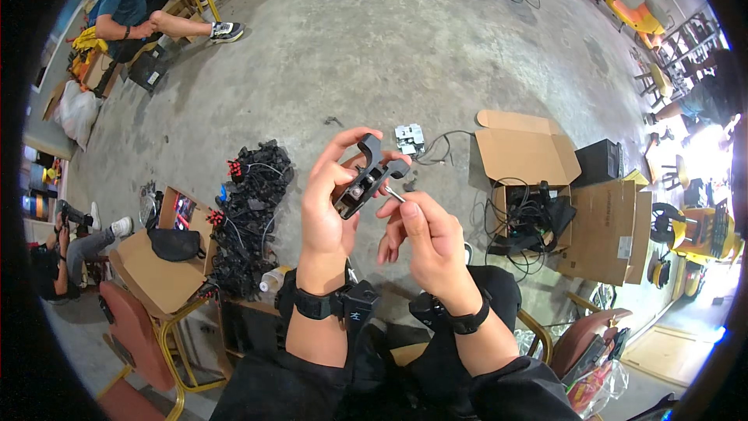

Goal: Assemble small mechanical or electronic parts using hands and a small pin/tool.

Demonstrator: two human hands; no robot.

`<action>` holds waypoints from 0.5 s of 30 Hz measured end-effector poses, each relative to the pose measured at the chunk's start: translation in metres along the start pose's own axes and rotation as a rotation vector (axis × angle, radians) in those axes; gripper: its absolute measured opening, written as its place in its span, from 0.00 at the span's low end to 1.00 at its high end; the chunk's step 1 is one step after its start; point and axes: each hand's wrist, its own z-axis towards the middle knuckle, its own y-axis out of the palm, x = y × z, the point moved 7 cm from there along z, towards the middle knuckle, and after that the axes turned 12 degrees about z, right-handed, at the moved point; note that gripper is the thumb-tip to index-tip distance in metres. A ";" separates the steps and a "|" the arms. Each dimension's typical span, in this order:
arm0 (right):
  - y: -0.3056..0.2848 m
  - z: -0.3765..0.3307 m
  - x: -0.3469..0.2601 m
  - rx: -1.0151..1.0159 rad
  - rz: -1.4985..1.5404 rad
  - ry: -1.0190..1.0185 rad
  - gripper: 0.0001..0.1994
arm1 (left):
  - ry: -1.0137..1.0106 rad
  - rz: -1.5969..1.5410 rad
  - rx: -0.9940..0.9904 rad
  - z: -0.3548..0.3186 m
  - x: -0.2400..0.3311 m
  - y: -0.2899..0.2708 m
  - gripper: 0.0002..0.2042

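Note:
My left hand [321,214] is raised in front of me, its fingers wrapped round a black plastic device part [361,189]. Two curved prongs stick up from this part, and small metal pieces show in its hollow side. My right hand [430,245] pinches a thin metal rod [395,194] between thumb and forefinger. The rod slants up toward the part's right side; whether its tip touches cannot be made out. The other right fingers curl loosely below.
A pile of black parts with cables [253,218] lies on the floor at left, beside an open carton [160,265]. A grey-white metal block [409,139] lies ahead. At right stand a carton of black cables [530,152] and a tall carton [598,230]. People sit at left.

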 end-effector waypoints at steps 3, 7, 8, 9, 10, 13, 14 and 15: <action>-0.001 0.001 -0.005 -0.005 -0.192 -0.131 0.14 | -0.035 0.015 0.032 -0.002 -0.003 -0.001 0.24; 0.002 0.001 -0.017 -0.025 -0.421 -0.357 0.07 | -0.018 -0.022 -0.050 -0.001 0.000 0.003 0.23; 0.002 0.001 -0.016 -0.026 -0.421 -0.356 0.07 | -0.021 -0.012 -0.047 -0.001 0.000 0.003 0.23; 0.003 0.000 -0.020 -0.005 -0.510 -0.425 0.07 | -0.021 -0.012 -0.046 0.000 0.000 0.004 0.23; 0.005 -0.002 -0.023 0.014 -0.598 -0.494 0.08 | 0.025 -0.007 -0.034 -0.001 0.004 0.006 0.23; 0.008 -0.004 -0.027 0.035 -0.689 -0.595 0.09 | 0.045 0.020 -0.026 -0.002 0.007 0.007 0.23; 0.009 -0.004 -0.027 0.034 -0.690 -0.596 0.09 | 0.017 0.040 -0.032 -0.002 0.005 0.008 0.24; 0.009 -0.004 -0.029 0.045 -0.707 -0.600 0.07 | 0.018 0.039 -0.032 -0.001 0.005 0.007 0.24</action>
